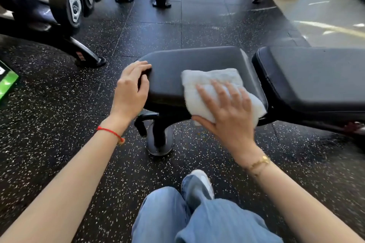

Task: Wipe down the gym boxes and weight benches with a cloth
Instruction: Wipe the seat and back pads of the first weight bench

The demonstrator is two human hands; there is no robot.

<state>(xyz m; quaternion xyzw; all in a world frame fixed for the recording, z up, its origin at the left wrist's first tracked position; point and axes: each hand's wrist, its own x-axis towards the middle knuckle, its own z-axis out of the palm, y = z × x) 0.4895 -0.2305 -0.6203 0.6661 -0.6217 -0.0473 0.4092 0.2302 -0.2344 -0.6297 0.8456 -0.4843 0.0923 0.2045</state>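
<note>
White folded cloth (212, 89) lies on near right corner of black padded weight bench seat (189, 65), draped partly over its front edge. Our right hand (229, 112) presses flat on cloth, fingers straight and spread. Our left hand (132, 89) rests on seat's left end, fingers relaxed over rounded edge, holding nothing. Longer back pad (316, 77) sits just right of seat. Speckled black rubber floor (59, 124) below. Dumbbell rack (49, 6) stands far left. Our jeans-clad knee (197, 219) in foreground.

Daylight glare top right, wide-angle warp
</note>
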